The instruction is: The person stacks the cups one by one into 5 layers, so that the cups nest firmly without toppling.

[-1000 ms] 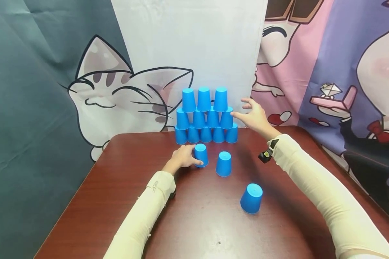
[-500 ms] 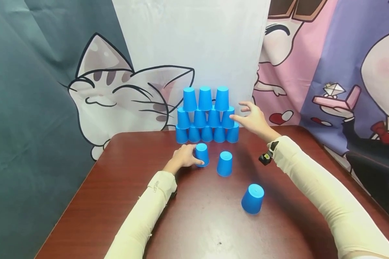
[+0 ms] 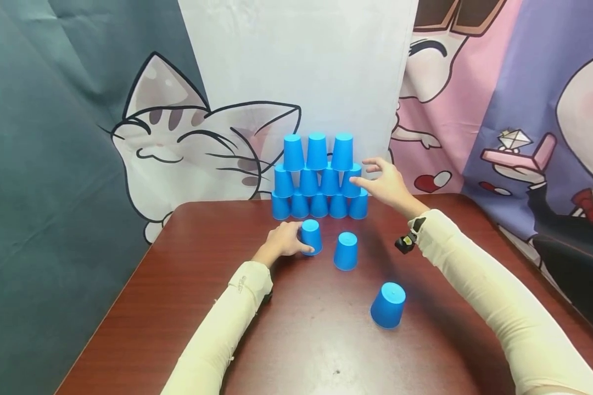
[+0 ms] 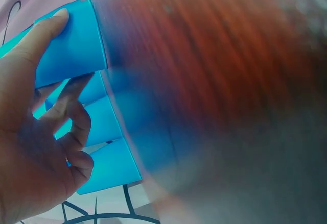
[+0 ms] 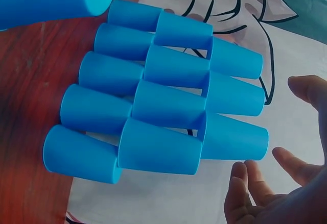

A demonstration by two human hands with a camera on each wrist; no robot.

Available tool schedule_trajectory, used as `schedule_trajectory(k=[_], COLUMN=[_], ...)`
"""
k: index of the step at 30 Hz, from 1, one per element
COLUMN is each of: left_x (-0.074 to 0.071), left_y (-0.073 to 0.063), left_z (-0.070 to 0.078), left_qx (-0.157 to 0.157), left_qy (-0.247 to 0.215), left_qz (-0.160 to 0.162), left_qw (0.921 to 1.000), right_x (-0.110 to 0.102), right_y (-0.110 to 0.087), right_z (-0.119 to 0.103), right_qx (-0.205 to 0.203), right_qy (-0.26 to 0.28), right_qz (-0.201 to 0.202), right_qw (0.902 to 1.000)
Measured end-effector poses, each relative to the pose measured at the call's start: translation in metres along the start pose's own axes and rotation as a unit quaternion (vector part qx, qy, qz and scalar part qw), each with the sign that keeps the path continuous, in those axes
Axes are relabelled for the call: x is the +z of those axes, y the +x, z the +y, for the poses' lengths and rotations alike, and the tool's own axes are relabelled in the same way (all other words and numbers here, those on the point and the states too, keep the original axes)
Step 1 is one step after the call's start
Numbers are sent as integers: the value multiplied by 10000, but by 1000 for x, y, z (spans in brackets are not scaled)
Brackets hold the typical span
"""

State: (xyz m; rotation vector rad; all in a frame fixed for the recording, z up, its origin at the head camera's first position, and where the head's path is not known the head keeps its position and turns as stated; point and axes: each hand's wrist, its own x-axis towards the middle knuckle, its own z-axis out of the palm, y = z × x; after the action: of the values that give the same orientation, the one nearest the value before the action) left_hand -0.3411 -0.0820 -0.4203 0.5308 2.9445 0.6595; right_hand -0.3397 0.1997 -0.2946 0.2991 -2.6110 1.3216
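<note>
In the head view my left hand (image 3: 283,240) holds an upside-down blue plastic cup (image 3: 311,237) standing on the table, thumb on its near side. The left wrist view shows the thumb lying along that cup's wall (image 4: 71,45), the other fingers partly hidden behind it. My right hand (image 3: 387,185), fingers spread and holding nothing, hovers at the right side of a stack of blue cups (image 3: 318,151). The stack has three rows, narrowing upward, with three cups on top. In the right wrist view, fingertips lie close beside a top-row cup (image 5: 235,136).
Two more upside-down blue cups stand apart: one just right of the held cup, a middle cup (image 3: 346,252), and a nearer cup (image 3: 388,306) toward the front right. The brown table (image 3: 178,307) ends at a cartoon-printed cloth backdrop (image 3: 296,55) right behind the stack.
My right hand has come slightly lower and closer to the stack's right side. The left hand keeps its hold on the same cup; the head view has shifted a little.
</note>
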Motion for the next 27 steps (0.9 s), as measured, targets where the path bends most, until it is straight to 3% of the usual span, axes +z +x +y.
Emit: schedule_trajectory(k=[9, 14, 20, 27], left_x=[3, 0, 1, 2], left_y=[1, 0, 3, 6], left_z=[-1, -1, -1, 1], left_qx=[65, 58, 41, -73], left_qy=[18, 1, -169, -201], left_qz=[-2, -8, -28, -94], left_qw=[10000, 10000, 9998, 9997], right_x=[0, 2, 4, 19], right_y=[-6, -8, -12, -19], right_z=[7, 15, 29, 52], right_qx=[-37, -257, -649, -665], right_qy=[125, 107, 119, 249], right_qz=[-241, -940, -2303, -3066], right_qw=[9996, 9952, 9709, 9492])
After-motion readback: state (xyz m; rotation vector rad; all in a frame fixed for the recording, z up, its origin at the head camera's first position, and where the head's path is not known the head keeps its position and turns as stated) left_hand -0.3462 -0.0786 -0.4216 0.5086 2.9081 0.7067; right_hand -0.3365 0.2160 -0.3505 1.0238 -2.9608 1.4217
